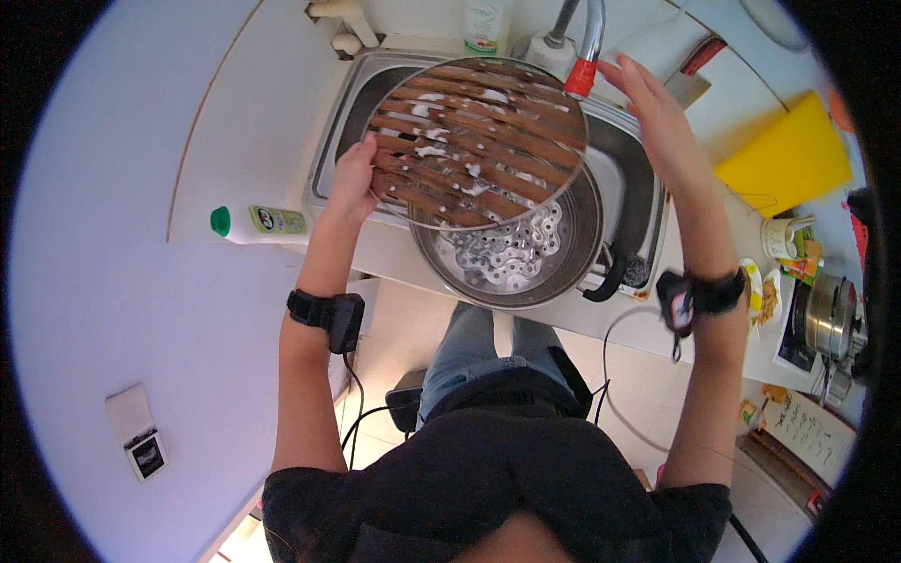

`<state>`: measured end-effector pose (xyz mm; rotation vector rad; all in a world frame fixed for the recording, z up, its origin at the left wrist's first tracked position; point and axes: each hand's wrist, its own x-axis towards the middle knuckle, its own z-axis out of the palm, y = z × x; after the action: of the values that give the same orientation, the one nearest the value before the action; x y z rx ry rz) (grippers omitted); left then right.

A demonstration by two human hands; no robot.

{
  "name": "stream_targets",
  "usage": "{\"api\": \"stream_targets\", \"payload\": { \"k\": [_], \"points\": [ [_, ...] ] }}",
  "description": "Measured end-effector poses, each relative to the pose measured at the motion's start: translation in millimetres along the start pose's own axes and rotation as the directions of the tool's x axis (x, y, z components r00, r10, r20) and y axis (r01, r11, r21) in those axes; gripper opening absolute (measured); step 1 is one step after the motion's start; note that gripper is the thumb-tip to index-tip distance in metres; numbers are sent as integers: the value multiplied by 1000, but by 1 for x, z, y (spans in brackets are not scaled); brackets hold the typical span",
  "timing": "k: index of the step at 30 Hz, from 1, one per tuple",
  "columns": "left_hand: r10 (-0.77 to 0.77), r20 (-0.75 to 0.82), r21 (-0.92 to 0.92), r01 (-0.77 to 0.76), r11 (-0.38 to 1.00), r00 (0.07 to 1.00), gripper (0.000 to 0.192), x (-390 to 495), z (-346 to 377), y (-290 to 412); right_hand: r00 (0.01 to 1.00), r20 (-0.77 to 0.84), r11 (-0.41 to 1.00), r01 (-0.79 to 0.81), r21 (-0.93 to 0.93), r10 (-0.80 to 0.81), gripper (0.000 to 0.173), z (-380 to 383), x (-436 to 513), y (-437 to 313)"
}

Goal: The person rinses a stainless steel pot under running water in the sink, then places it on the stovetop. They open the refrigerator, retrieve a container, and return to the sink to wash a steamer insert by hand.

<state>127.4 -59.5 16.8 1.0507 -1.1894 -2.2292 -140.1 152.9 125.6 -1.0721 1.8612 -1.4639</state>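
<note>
My left hand (357, 172) grips the left edge of a round slatted rack (479, 144) with brown slats and a thin pale rim. Patches of white foam lie on its top. The rack is held over the sink (623, 155) and hides the back part of a steel pot (457, 285). Inside that pot sits a perforated metal steamer insert (521, 257). My right hand (654, 112), fingers stretched out and holding nothing, is raised beside the red-tipped faucet (583, 70). Whether its fingertips touch the faucet, I cannot tell.
A white bottle with a green cap (260, 224) is at the left. Behind the sink is a pale bottle (486, 28). A cleaver (693, 74) and a yellow board (788, 158) are at the right. A scouring ball (636, 270) rests by the black pot handle (607, 278).
</note>
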Motion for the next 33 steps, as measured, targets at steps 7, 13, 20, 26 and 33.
{"api": "stream_targets", "payload": {
  "k": [7, 13, 20, 26, 33],
  "points": [
    [73, -142, -25, -77, 997, 987, 29, -4, -6, -10, 951, 305, 993, 87, -79, -59, 48, 33, 48, -21],
    [96, -144, -55, -105, 993, 985, 28, -8, 1, -12, 939, 343, 1000, -16, 19, 8, 27, 36, 60, -30],
    [149, -235, 10, -151, 988, 960, 27, -27, 9, -14, 922, -6, 921, -387, -48, 387, 50, -16, 77, 53],
    [150, -292, -30, -166, 986, 945, 26, -34, 13, -22, 691, 145, 630, -711, 312, 708, 34, 19, 104, 181],
    [125, -308, -7, -134, 991, 943, 29, -39, 15, -28, 610, 185, 510, -765, 394, 771, 25, 26, 123, 224]
  ]
}}
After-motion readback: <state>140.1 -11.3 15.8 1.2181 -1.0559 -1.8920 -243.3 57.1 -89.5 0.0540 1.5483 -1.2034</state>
